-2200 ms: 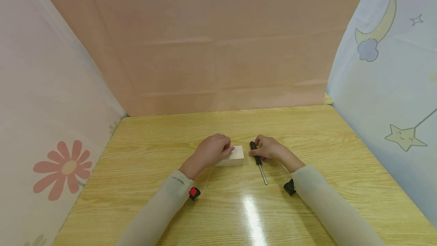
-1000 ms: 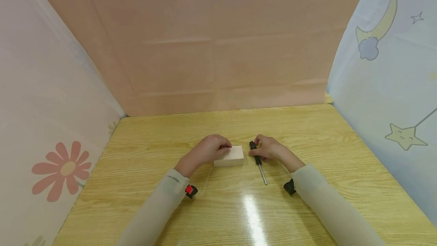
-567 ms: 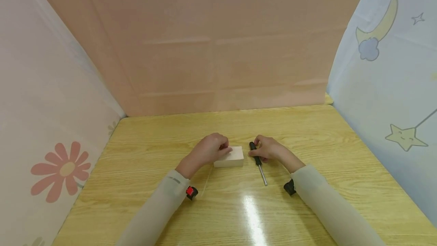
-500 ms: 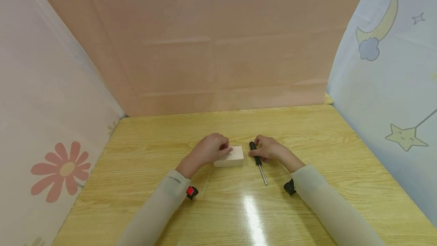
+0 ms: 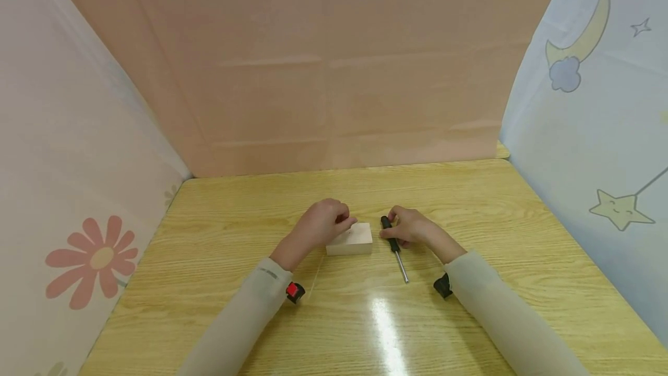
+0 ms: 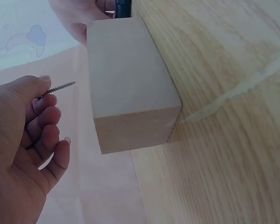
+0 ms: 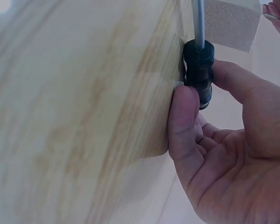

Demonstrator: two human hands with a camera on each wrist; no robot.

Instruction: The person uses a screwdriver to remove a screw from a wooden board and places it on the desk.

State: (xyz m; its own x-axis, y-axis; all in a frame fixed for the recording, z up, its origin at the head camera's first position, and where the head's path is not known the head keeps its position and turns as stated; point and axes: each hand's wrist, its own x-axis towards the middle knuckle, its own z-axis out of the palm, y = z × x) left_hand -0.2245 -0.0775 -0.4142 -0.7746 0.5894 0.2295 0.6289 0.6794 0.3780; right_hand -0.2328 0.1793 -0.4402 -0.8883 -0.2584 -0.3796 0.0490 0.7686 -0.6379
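Note:
My left hand (image 5: pixel 319 224) pinches a threaded screw (image 6: pixel 61 87) between thumb and forefinger, its point facing out over a pale wooden block (image 5: pixel 360 235). The block lies flat on the table, and the left wrist view shows a gap between the screw and the block's top. To the right of the block, a screwdriver (image 5: pixel 401 264) with a black handle lies along the table, its metal shaft toward me. The thumb and fingers of my right hand (image 5: pixel 414 227) hold its handle (image 7: pixel 199 70) from the right side.
The wood-grain table (image 5: pixel 250 202) ends at a tan cloth (image 5: pixel 334 103) at the back. Patterned cloths rise on the left (image 5: pixel 78 149) and right (image 5: pixel 584 132). A thin pale streak (image 6: pixel 233 95) runs on the table from the block's near left corner.
My left hand has shifted slightly away from me and upward over the block, still pinching the screw. The right hand, screwdriver and block have stayed where they were.

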